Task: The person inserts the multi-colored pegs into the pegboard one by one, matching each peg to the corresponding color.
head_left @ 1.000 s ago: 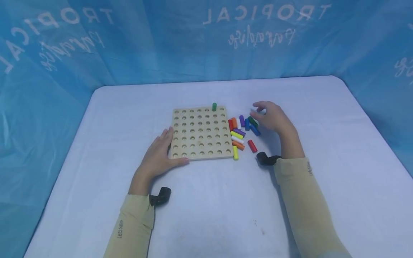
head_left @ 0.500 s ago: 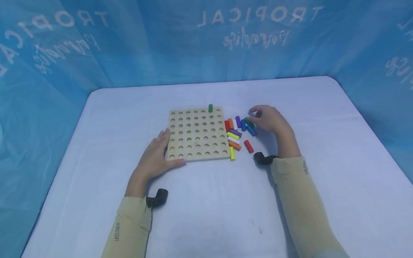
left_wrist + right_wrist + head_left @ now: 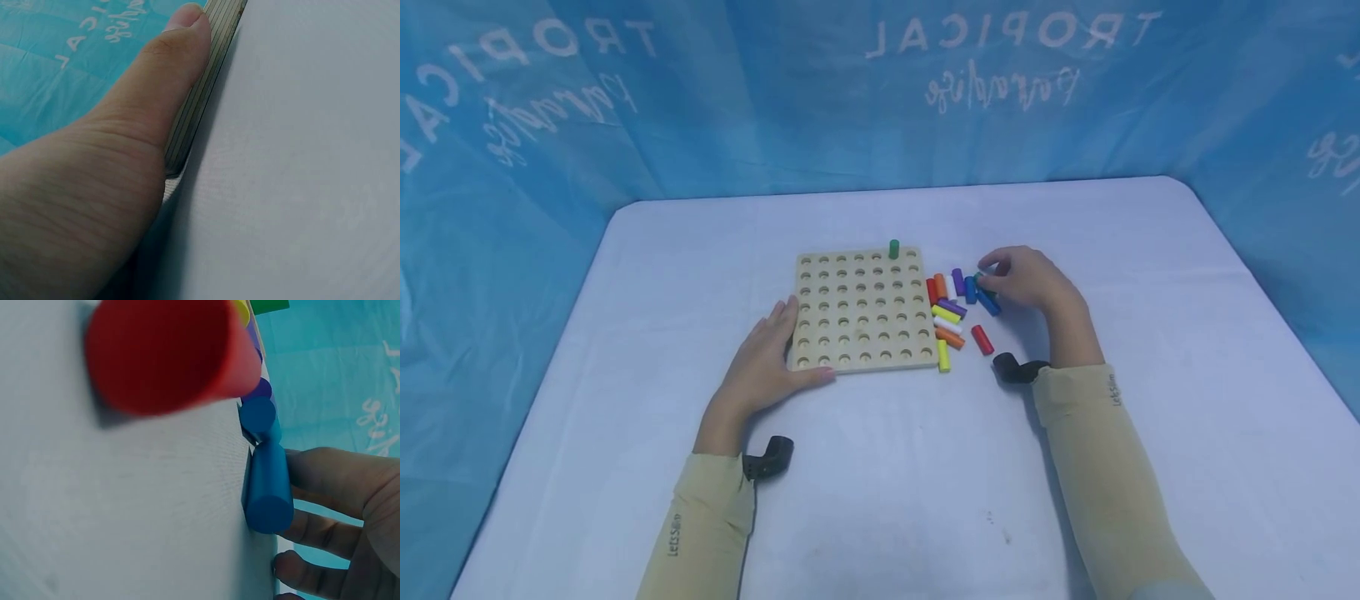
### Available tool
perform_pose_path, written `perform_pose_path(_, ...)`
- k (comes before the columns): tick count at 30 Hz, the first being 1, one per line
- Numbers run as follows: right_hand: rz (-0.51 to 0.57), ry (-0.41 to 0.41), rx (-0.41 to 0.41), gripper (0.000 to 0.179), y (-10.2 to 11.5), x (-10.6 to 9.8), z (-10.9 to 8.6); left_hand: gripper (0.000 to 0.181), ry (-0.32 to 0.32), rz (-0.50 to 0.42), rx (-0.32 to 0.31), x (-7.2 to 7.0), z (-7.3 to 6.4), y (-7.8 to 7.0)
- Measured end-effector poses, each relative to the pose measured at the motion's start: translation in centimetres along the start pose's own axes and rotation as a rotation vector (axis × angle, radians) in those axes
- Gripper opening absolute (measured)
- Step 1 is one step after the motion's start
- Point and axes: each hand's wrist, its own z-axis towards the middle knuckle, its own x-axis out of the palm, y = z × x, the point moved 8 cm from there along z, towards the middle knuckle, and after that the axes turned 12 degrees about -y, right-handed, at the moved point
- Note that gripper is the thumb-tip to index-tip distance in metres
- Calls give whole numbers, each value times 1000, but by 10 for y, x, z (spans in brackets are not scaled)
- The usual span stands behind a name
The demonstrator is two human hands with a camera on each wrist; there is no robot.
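A square wooden pegboard [image 3: 853, 332] with rows of holes lies flat on the white table. My left hand [image 3: 760, 367] rests along its near left corner, fingers on the left side and thumb at the front edge; the left wrist view shows that thumb [image 3: 169, 69] against the board's side. One green peg [image 3: 894, 249] stands upright in the back row. Right of the board, my right hand [image 3: 1033, 279] pinches another green peg [image 3: 979, 278], mostly covered by thumb and fingers. A blue peg [image 3: 989, 302] lies right beside it and hides the fingertips in the right wrist view.
Several loose pegs lie along the board's right side, among them a purple peg [image 3: 957, 282], an orange peg [image 3: 950, 337] and a yellow peg [image 3: 943, 356]. A red peg [image 3: 982, 340] lies apart, nearer the right wrist. Blue cloth [image 3: 880, 108] hangs behind the table.
My right hand has lowered slightly toward the table, and its thumb and fingers have closed in over the lying green peg. The left hand keeps its place on the board.
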Motion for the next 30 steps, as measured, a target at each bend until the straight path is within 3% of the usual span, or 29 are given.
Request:
perform_pose_path(20, -31, -85, 13, 38, -2, -6, 1, 134, 10, 9, -9, 1, 2, -1)
perform_pose_path(30, -13, -136, -29, 40, 4, -9, 2, 134, 10, 3, -18, -2, -1, -2)
